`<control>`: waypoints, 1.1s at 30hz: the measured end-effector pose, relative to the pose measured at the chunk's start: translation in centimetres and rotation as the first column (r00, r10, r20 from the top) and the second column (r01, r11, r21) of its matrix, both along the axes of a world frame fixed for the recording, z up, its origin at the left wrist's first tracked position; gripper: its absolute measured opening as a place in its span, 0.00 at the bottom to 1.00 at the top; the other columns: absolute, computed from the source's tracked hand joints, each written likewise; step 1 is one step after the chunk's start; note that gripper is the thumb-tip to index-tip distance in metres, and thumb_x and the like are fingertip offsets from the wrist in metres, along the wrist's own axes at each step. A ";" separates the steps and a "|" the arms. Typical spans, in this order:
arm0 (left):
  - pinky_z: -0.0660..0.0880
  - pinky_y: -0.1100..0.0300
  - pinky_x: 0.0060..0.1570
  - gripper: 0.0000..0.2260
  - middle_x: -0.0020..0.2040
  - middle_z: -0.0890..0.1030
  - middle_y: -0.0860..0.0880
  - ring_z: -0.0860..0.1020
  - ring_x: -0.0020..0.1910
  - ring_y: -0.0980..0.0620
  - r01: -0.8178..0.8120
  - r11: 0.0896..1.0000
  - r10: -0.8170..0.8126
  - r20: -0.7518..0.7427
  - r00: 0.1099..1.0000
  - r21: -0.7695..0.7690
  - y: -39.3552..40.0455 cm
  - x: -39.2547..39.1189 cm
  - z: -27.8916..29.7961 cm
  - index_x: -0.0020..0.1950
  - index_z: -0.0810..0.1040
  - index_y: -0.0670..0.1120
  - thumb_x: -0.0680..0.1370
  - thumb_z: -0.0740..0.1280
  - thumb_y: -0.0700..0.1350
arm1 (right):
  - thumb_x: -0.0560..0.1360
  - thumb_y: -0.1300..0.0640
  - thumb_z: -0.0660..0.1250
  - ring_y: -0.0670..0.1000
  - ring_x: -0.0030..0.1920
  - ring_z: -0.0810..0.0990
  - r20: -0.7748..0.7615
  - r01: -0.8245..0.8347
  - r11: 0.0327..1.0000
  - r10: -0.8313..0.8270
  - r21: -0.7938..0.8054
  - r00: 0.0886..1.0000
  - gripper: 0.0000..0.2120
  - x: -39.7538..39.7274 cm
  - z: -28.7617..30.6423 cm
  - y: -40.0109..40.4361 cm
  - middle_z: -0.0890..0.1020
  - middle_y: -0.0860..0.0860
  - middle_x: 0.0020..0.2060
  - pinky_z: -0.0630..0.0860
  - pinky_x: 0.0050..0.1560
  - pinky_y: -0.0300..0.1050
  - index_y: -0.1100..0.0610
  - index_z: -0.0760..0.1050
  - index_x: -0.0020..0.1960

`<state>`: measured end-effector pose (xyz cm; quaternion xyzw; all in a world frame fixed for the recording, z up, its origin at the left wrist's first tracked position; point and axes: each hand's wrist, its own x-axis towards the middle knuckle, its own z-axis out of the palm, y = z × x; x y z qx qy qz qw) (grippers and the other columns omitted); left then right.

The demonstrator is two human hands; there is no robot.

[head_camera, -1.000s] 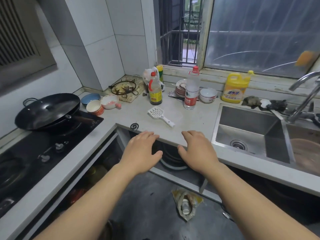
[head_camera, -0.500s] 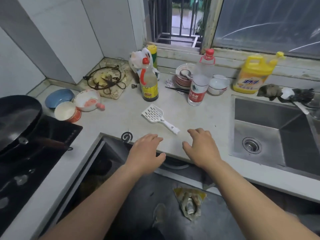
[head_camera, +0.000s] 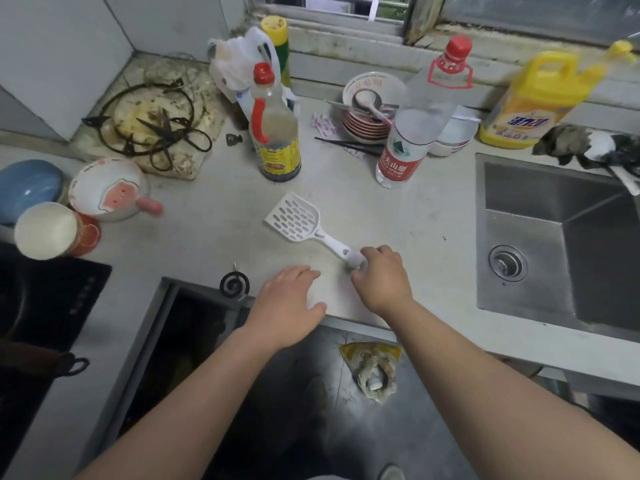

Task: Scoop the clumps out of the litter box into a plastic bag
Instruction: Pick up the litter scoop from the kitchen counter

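One head-worn camera looks steeply down, close over the countertop [head_camera: 214,244].

A yellow soap jug [head_camera: 530,102] is standing by the sink [head_camera: 519,306]. Two bottles [head_camera: 277,133] are standing near stacked bowls [head_camera: 367,123].

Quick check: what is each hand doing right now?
Left hand: open, flat on the counter edge, holding nothing.
Right hand: closing on the litter scoop handle end; firm grip cannot be told.

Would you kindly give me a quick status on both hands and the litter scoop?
Right hand closing on the white litter scoop at its handle end. Left hand open, flat on the counter. Scoop on counter, not lifted; nothing blocking.
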<state>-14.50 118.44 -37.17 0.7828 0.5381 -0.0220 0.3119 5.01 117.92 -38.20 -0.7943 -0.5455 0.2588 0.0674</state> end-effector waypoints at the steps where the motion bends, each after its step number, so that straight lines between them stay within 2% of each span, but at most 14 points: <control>1: 0.55 0.54 0.77 0.29 0.80 0.64 0.53 0.60 0.79 0.53 -0.007 1.000 0.007 0.010 1.000 -0.009 0.4 -0.3 -0.2 0.79 0.66 0.54 0.79 0.66 0.56 | 0.77 0.54 0.62 0.60 0.59 0.71 0.017 -0.005 1.000 0.005 -0.004 1.000 0.15 -0.1 -0.4 0.5 0.75 0.57 0.57 0.74 0.55 0.52 0.57 0.75 0.62; 6: 0.57 0.53 0.78 0.29 0.80 0.64 0.54 0.59 0.79 0.54 -0.049 0.997 0.052 0.040 0.998 -0.056 1.6 -1.7 -0.8 0.79 0.66 0.53 0.78 0.66 0.57 | 0.80 0.51 0.61 0.60 0.58 0.71 0.080 -0.009 1.000 0.011 -0.018 0.997 0.17 -0.4 -2.4 2.6 0.73 0.57 0.61 0.74 0.55 0.51 0.56 0.73 0.66; 12: 0.57 0.52 0.78 0.29 0.80 0.64 0.54 0.59 0.79 0.54 -0.057 0.995 0.060 0.047 0.997 -0.078 2.4 -2.4 -1.4 0.79 0.66 0.53 0.79 0.66 0.57 | 0.78 0.51 0.62 0.59 0.55 0.72 0.156 -0.028 0.998 0.037 -0.063 0.987 0.14 -0.5 -3.9 3.6 0.74 0.57 0.57 0.72 0.51 0.50 0.57 0.75 0.60; 15: 0.58 0.50 0.78 0.29 0.79 0.65 0.54 0.59 0.79 0.55 -0.053 0.996 0.058 0.065 0.996 -0.078 2.5 -2.4 -1.5 0.78 0.66 0.54 0.78 0.66 0.58 | 0.82 0.49 0.57 0.58 0.53 0.73 0.171 -0.023 0.999 0.027 -0.024 0.985 0.15 -0.8 -4.3 3.5 0.76 0.56 0.54 0.72 0.49 0.50 0.57 0.77 0.58; 18: 0.59 0.50 0.78 0.29 0.77 0.66 0.55 0.61 0.78 0.55 -0.060 0.994 0.069 0.105 0.992 -0.088 2.4 -2.3 -1.5 0.77 0.67 0.54 0.77 0.67 0.58 | 0.82 0.50 0.57 0.57 0.50 0.73 0.144 -0.011 1.000 0.007 0.029 0.990 0.16 -1.0 -4.1 3.2 0.77 0.56 0.50 0.72 0.46 0.49 0.59 0.79 0.53; 25: 0.66 0.49 0.73 0.25 0.71 0.72 0.54 0.68 0.72 0.53 -0.145 0.978 0.171 0.180 0.969 -0.147 2.0 -0.5 -1.9 0.74 0.71 0.53 0.78 0.68 0.55 | 0.74 0.55 0.66 0.55 0.49 0.73 0.044 -0.013 0.993 0.008 0.119 0.999 0.06 -0.8 -2.1 0.1 0.74 0.52 0.46 0.66 0.41 0.44 0.58 0.78 0.47; 27: 0.68 0.52 0.71 0.24 0.68 0.74 0.55 0.71 0.69 0.54 -0.158 0.964 0.206 0.223 0.953 -0.216 1.7 0.5 -1.9 0.73 0.71 0.53 0.78 0.69 0.54 | 0.75 0.54 0.66 0.54 0.49 0.73 0.034 0.026 0.990 -0.031 0.142 0.999 0.07 -0.6 -1.5 -1.1 0.74 0.51 0.45 0.65 0.41 0.43 0.57 0.78 0.47; 30: 0.72 0.58 0.63 0.23 0.62 0.78 0.59 0.76 0.63 0.58 -0.202 0.872 0.363 0.313 0.878 -0.445 1.0 2.1 -1.4 0.71 0.71 0.54 0.78 0.70 0.55 | 0.75 0.54 0.67 0.54 0.49 0.74 0.023 0.075 0.980 -0.080 0.184 0.997 0.08 0.0 -0.1 -3.2 0.75 0.52 0.46 0.67 0.42 0.44 0.57 0.79 0.49; 33: 0.75 0.55 0.63 0.20 0.61 0.79 0.58 0.77 0.61 0.58 -0.219 0.778 0.508 0.383 0.772 -0.589 -0.2 4.2 -0.5 0.71 0.71 0.54 0.80 0.68 0.54 | 0.75 0.52 0.68 0.53 0.48 0.73 0.013 0.091 0.969 -0.096 0.229 0.995 0.08 0.6 1.4 -5.8 0.75 0.51 0.46 0.67 0.42 0.44 0.57 0.79 0.50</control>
